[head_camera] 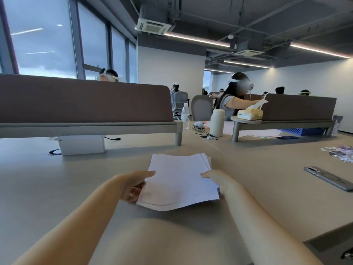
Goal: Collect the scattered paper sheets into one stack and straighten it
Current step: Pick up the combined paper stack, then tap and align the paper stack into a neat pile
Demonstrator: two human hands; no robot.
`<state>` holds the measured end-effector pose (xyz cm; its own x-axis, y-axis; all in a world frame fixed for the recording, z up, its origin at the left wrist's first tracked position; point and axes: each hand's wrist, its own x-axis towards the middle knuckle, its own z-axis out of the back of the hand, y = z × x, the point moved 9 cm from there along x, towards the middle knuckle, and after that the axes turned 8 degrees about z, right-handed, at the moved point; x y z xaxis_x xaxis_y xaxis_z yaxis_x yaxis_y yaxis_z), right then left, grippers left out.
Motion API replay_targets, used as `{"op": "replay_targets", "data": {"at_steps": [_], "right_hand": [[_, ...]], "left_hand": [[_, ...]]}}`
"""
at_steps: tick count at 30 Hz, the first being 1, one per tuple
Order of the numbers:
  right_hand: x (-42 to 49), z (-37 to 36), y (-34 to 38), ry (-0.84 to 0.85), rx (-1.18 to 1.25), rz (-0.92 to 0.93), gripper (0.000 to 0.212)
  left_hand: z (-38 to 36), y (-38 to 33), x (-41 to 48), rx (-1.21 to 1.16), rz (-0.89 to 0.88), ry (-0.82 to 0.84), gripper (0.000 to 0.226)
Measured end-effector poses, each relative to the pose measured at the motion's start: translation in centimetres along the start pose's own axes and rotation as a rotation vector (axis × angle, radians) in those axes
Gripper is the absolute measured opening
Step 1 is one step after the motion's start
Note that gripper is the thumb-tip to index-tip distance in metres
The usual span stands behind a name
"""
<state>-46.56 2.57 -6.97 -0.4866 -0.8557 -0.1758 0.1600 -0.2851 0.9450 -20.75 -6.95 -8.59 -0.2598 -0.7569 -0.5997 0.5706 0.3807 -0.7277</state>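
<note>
A: Paper sheets, white, one loose stack, held just above the desk in front of the person, near the middle of the view. Far corners fan out unevenly at the upper right; near edge sags and curls.

B: Holders?

A: Left hand on the stack's left edge, grip pinching the sheets: thumb on top, fingers curled beneath. Right hand on the right edge, grip likewise closed on the sheets: thumb over the top, fingers hidden under the paper. Both forearms bare, reaching in from the bottom of the view.

B: Nearby items on the desk?

A: Phone, face down, well apart to the right. Small pile of patterned scraps beyond it at the right edge. White box under the brown divider panel, left of centre, with a black cable beside it.

B: Farther back?

A: Clear water bottle, cream flask, tangle of dark cords between them. Tissue box on a raised shelf, blue basket under it. Seated people wearing white headsets beyond.
</note>
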Motion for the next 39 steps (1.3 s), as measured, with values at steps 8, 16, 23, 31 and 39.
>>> {"op": "replay_targets", "data": {"at_steps": [8, 16, 23, 31, 39], "right_hand": [[-1.9, -9.7, 2.3, 0.296, 0.008, 0.178, 0.041], [-4.8, -14.3, 7.1, 0.391, 0.471, 0.432, 0.054], [-5.5, -14.9, 8.9, 0.374, 0.32, 0.37, 0.022], [-4.1, -14.1, 5.2, 0.341, -0.084, 0.143, 0.029], [-4.1, -13.9, 5.4, 0.277, -0.466, 0.121, 0.039]], "left_hand": [[8.8, 6.4, -2.7, -0.108, 0.048, -0.079, 0.04], [12.4, 8.7, -5.0, -0.506, -0.101, -0.008, 0.046], [11.1, 8.9, -5.4, -0.565, -0.047, 0.155, 0.037], [11.7, 9.3, -5.5, -0.421, 0.043, 0.011, 0.03], [12.4, 6.5, -6.9, -0.075, -0.024, -0.184, 0.012]]}}
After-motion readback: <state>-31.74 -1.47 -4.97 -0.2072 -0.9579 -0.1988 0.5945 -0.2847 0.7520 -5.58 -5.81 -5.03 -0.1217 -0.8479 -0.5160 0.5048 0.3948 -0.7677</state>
